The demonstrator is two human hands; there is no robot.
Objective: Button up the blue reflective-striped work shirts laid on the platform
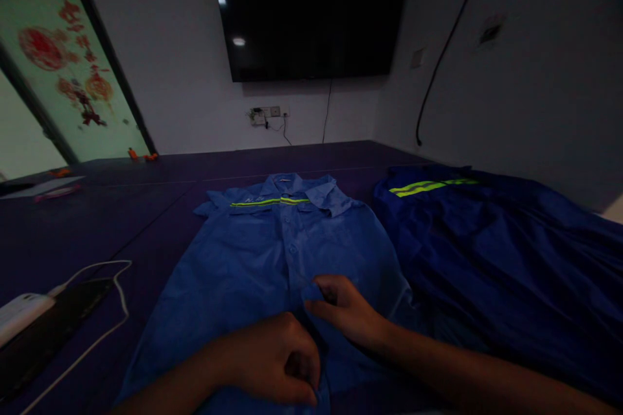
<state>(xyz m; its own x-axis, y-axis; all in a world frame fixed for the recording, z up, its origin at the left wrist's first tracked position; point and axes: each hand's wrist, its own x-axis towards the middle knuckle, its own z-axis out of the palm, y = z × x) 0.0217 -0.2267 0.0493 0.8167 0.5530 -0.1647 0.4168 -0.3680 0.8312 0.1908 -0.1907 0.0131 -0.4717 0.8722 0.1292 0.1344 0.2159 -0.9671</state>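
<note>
A light blue work shirt (253, 253) with a yellow reflective stripe lies flat on the dark table (87, 220), collar away from me. My left hand (272, 363) is closed, pinching the shirt's front edge near the hem. My right hand (348, 311) is just beyond it, fingers curled and pinching the button strip in the middle of the shirt. Both hands rest on the fabric.
A darker blue garment (487, 253) with a reflective stripe lies to the right, touching the shirt. At the left edge are a black phone (53, 324), a white charger (22, 311) and its white cable (111, 292). A black screen (311, 10) hangs on the far wall.
</note>
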